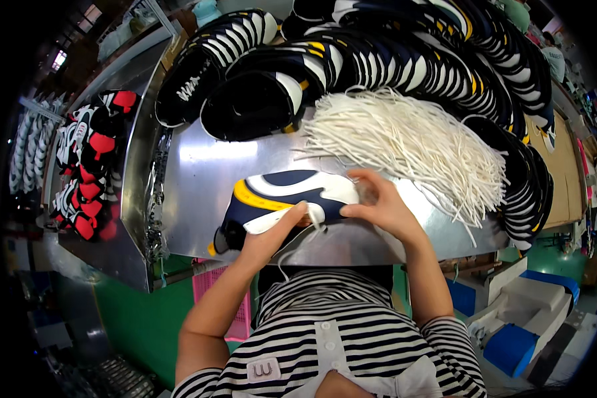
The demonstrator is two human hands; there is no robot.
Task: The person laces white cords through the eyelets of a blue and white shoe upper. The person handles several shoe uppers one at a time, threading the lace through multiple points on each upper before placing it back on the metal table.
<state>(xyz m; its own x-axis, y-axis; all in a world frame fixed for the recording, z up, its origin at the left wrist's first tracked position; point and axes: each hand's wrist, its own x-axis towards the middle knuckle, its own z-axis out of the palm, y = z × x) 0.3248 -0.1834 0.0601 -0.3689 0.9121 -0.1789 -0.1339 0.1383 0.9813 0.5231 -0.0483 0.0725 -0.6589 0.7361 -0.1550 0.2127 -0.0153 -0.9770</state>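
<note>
A navy, white and yellow shoe upper (278, 189) lies on its side above the near edge of the metal table, its toe pointing right. My left hand (292, 222) is closed on the side nearest me, with the thumb up by the opening. At the toe end, my right hand (385, 205) curves its thumb and forefinger around the white tip, one on each side. A thin white lace (284, 259) trails down from the upper near my left fingers. The fingers under the upper are hidden.
Loose white laces (404, 142) form a big pile beyond my right hand. Rows of nested shoe uppers (404, 66) fill the back of the metal table (199, 192). Left of its raised edge sit red, black and white shoe pieces (89, 166). A pink basket (222, 298) stands below.
</note>
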